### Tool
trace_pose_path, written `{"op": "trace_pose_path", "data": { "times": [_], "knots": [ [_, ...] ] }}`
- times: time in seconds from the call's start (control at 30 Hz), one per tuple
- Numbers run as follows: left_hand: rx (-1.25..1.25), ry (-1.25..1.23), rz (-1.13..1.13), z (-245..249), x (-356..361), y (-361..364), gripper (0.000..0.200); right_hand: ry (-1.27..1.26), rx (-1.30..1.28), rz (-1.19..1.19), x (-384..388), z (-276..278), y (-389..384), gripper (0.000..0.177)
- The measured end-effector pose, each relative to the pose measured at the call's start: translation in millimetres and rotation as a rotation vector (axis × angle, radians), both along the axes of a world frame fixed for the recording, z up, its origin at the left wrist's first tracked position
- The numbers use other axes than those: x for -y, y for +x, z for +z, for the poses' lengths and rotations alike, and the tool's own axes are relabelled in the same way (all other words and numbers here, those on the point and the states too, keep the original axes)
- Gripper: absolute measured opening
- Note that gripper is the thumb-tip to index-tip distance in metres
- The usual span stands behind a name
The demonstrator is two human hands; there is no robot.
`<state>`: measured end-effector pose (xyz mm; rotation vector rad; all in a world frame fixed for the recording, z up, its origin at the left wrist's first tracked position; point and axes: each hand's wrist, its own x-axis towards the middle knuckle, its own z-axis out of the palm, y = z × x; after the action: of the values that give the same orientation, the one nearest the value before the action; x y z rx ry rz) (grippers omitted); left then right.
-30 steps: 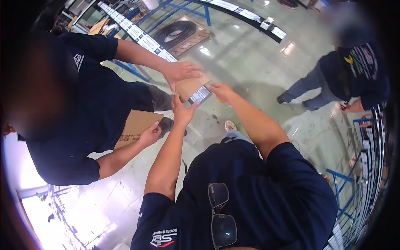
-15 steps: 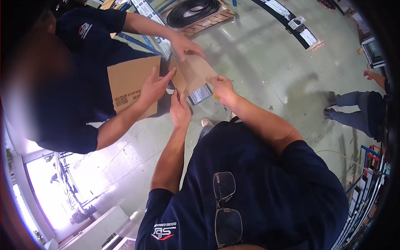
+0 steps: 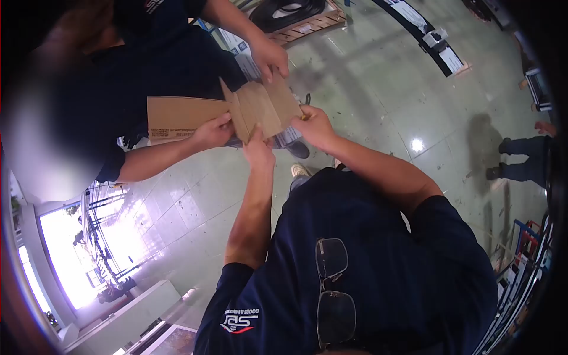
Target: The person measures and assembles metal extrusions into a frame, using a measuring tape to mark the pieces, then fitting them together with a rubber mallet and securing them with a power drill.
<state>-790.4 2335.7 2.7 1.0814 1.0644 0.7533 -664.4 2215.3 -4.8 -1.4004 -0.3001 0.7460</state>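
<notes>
**Op:** Where are my hands sitting?

**Ann:** Starting close: glasses [image 3: 334, 290] are hanging off your shirt, well below the folded cardboard piece [image 3: 260, 109]. Your left hand [image 3: 258, 151] is reaching up to that piece's lower edge, thumb and fingers pressing together and pinching it. Your right hand [image 3: 313, 127] is gripping its right corner, fingers curling in tight. Something small and yellow is showing at the fingertips, too small to tell what.

**Op:** And the cardboard itself?

**Ann:** It's being held up off the floor, creased, between you and a co-worker. The co-worker's upper hand [image 3: 269, 56] is pressing down on its top edge. Their lower hand [image 3: 214, 131] is touching its left side while holding a flat cardboard sheet [image 3: 177, 115] sticking out to its left. A labelled strip [image 3: 288, 136] is peeking out just beneath it.

**Op:** What's looking risky?

**Ann:** My read: four hands are working one piece, so uneven pulling could be tearing it at the crease or sliding it out of your pinch. The piece is mostly covering the strip underneath, so a blind tug could be knocking that too.

**Op:** Farther out?

**Ann:** Beyond the piece, a black coil [image 3: 284, 9] is lying on a pallet [image 3: 310, 25]. Far to the piece's right, another person's legs [image 3: 520, 163] are standing well apart from it.
</notes>
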Motion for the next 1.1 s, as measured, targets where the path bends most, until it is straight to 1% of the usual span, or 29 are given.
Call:
{"op": "trace_pose_path", "data": {
  "times": [0.07,0.1,0.17,0.2,0.23,0.3,0.33,0.37,0.4,0.47,0.5,0.53,0.57,0.6,0.63,0.67,0.7,0.77,0.8,0.83,0.87,0.9,0.97,1.0,1.07,1.1],
  "knots": [
    [-0.071,0.025,0.108,0.6,9.7,0.0,0.037,-0.119,0.271,0.095,5.5,5.0,-6.7,0.016],
    [-0.068,0.023,0.120,-5.6,9.0,-3.2,0.037,-0.119,0.275,0.107,5.4,10.3,-10.3,0.016],
    [-0.098,0.382,-0.024,-15.3,11.2,-12.1,0.044,-0.005,0.344,0.077,0.6,20.9,-18.4,0.018],
    [-0.188,0.319,-0.049,-14.2,10.8,-17.3,0.059,0.033,0.355,0.089,-4.6,15.3,-22.8,0.019],
    [-0.190,0.318,-0.039,-13.5,12.3,-21.4,0.059,0.034,0.354,0.100,-5.9,14.1,-25.4,0.019],
    [-0.455,0.686,-0.106,2.0,18.3,-22.5,0.074,-0.017,0.300,0.135,-9.2,14.0,-28.5,0.016],
    [-0.495,0.712,-0.156,5.5,21.4,-25.8,0.089,-0.015,0.304,0.144,-10.3,13.7,-27.3,0.016],
    [-0.498,0.707,-0.144,12.4,21.2,-25.4,0.089,0.015,0.131,0.196,-9.0,12.3,-25.9,0.015],
    [-0.516,0.763,-0.205,22.3,21.1,-24.7,0.089,0.039,-0.045,0.248,-6.8,11.8,-25.4,0.015],
    [-0.556,0.849,-0.315,39.8,22.9,-19.7,0.090,0.060,-0.087,0.275,-3.7,13.8,-17.0,0.018],
    [-0.558,0.842,-0.303,39.2,20.9,-20.2,0.090,0.089,-0.130,0.289,-2.0,17.9,-11.7,0.020],
    [-0.590,0.822,-0.362,39.1,16.2,-18.2,0.090,0.020,-0.095,0.370,4.5,23.1,-0.7,0.026],
    [-0.622,0.803,-0.424,39.4,12.7,-16.6,0.090,0.021,-0.090,0.376,11.2,23.3,11.1,0.026],
    [-0.623,0.800,-0.417,37.1,12.0,-17.5,0.090,-0.026,-0.149,0.493,18.4,23.1,22.0,0.029],
    [-0.606,0.900,-0.439,34.1,10.9,-17.1,0.089,-0.074,-0.206,0.608,20.7,23.1,29.6,0.031],
    [-0.585,1.003,-0.463,35.8,10.3,-12.6,0.088,-0.069,-0.194,0.576,22.7,29.7,30.1,0.034],
    [-0.581,1.001,-0.465,36.4,13.1,-8.9,0.088,-0.073,-0.193,0.574,19.9,32.5,29.7,0.034],
    [-0.669,0.972,-0.507,37.6,22.4,-2.3,0.087,-0.226,-0.080,0.383,12.7,36.3,26.8,0.028],
    [-0.664,0.973,-0.506,37.7,25.1,-1.8,0.087,-0.228,-0.076,0.381,11.6,29.4,30.1,0.028],
    [-0.615,0.905,-0.520,38.0,28.3,-2.5,0.084,-0.188,-0.119,0.333,9.8,16.1,33.8,0.028],
    [-0.566,0.836,-0.533,39.4,29.6,-3.9,0.081,-0.148,-0.163,0.286,7.3,14.6,35.7,0.029],
    [-0.563,0.837,-0.531,41.4,24.1,-4.9,0.081,-0.149,-0.159,0.285,4.1,13.1,40.9,0.029],
    [-0.328,0.394,-0.630,45.7,10.9,-11.7,0.073,-0.122,-0.188,0.292,2.0,12.1,45.4,0.028],
    [-0.328,0.391,-0.626,33.6,8.0,-9.4,0.073,-0.125,-0.188,0.296,1.4,16.2,43.1,0.028],
    [-0.321,0.329,-0.407,2.4,-1.7,2.1,0.065,-0.127,-0.261,0.225,-6.4,24.2,39.4,0.030],
    [-0.316,0.328,-0.400,4.3,-2.8,3.9,0.065,-0.130,-0.254,0.230,-9.7,18.2,35.1,0.030]
  ]
}}
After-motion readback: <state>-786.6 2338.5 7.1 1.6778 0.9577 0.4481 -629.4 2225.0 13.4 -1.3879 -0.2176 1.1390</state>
